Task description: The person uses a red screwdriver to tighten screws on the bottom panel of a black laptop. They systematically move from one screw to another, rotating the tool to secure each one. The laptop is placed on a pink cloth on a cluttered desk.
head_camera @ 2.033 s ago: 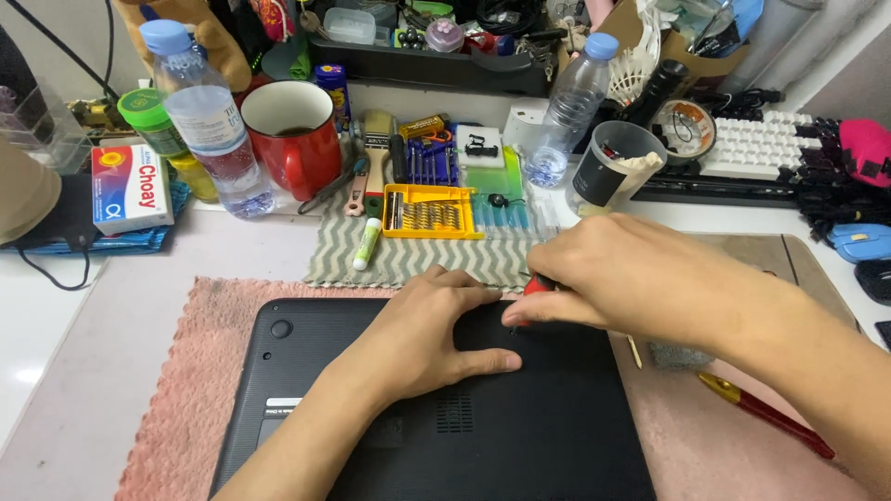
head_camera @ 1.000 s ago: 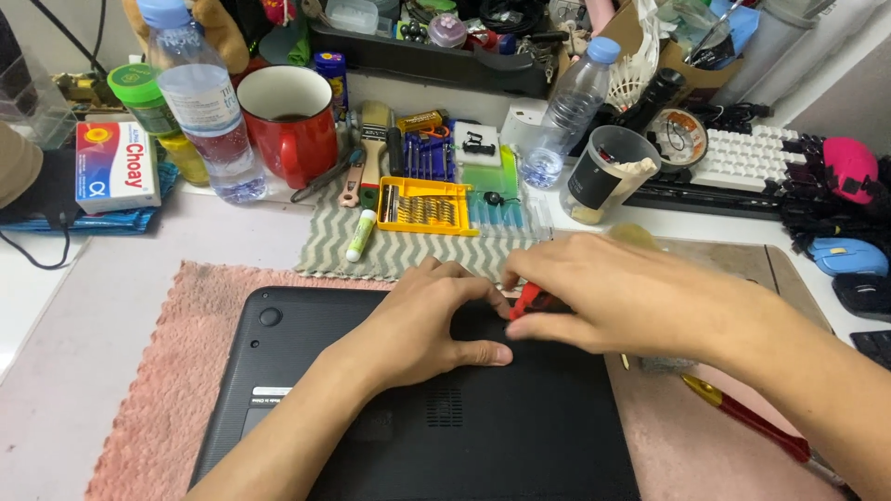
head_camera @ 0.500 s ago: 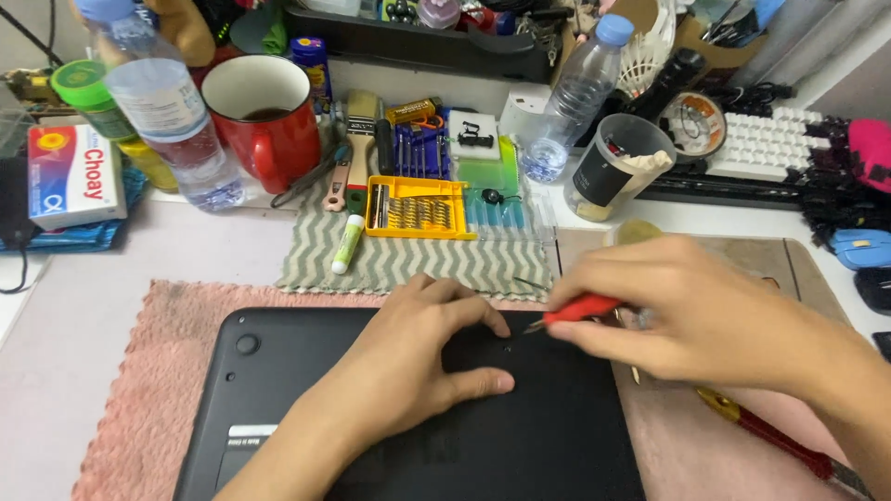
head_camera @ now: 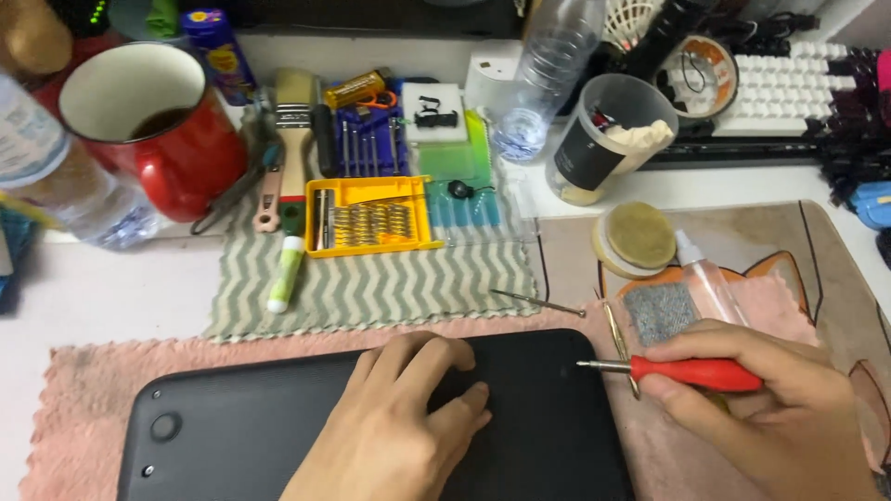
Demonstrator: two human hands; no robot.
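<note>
**Laptop pinned flat, screwdriver held level at its edge**

A white tabletop (head_camera: pixel 102 288) is seen, crowded with tools at twelve o'clock. A pink towel (head_camera: pixel 83 390) is spread over its near part, and a black laptop (head_camera: pixel 241 427) is laid on it bottom-up, filling six to seven o'clock. The left hand (head_camera: pixel 399 427) is pressed flat on the laptop, fingers spread and gripping nothing. At four o'clock the right hand (head_camera: pixel 770 408) is closed around a red screwdriver (head_camera: pixel 687 373); the tool is held level, its metal tip pointing toward nine o'clock, just over the laptop's right edge.

A striped cloth (head_camera: pixel 371 278) is laid beyond the towel at eleven o'clock. A red mug (head_camera: pixel 158 130) is set at ten o'clock, beside a water bottle (head_camera: pixel 46 176). A yellow bit case (head_camera: pixel 371 218) rests on the cloth, with a green-and-white tube (head_camera: pixel 286 272) to its left. A loose bit (head_camera: pixel 538 302) lies between cloth and laptop. At two o'clock a clear cup (head_camera: pixel 603 139), a round pad (head_camera: pixel 636 237) and a small dropper bottle (head_camera: pixel 705 278) are grouped.
</note>
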